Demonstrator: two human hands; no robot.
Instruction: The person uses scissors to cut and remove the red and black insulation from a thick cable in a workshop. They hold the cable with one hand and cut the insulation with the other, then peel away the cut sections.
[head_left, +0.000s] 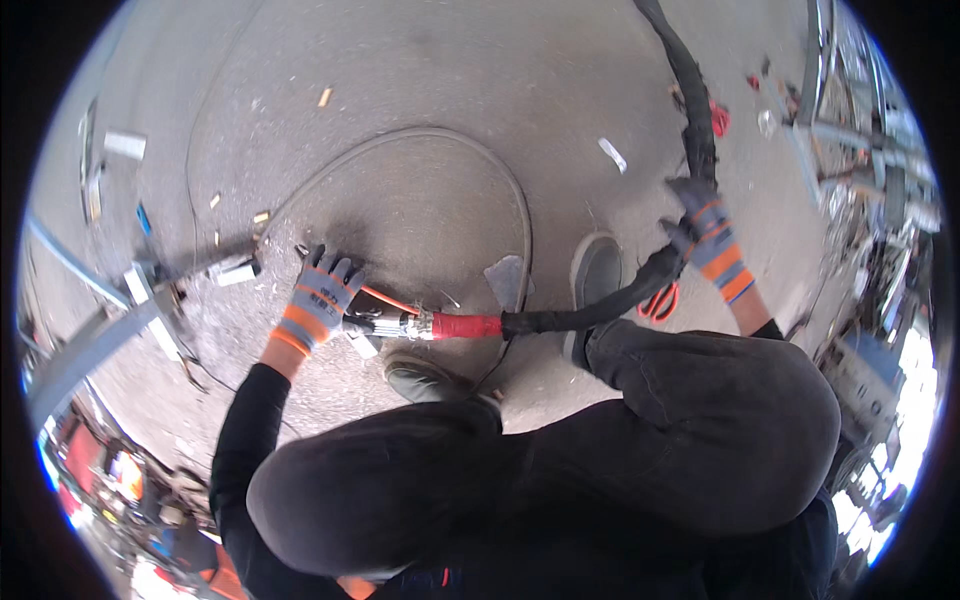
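Observation:
A thick black-wrapped cable bundle [575, 318] runs across in front of my knees, bends upward at the right and continues to the top edge. Red tape [466, 326] binds its left part. Beyond the tape is a pale, metallic-looking end section [392, 325] with a thin orange line [388, 299] beside it. My left hand [322, 292], in a grey and orange glove, is closed over the tip of that end, which it partly hides. My right hand [712, 238], gloved alike, is wrapped round the black bundle at its bend.
A thin grey cable [430, 131] arcs over the concrete floor. Red-handled scissors [660, 303] lie beside my right leg. My shoes [598, 275] flank the bundle. At the left are a metal frame [100, 350] and white pieces; metal racks and clutter [870, 180] stand at the right.

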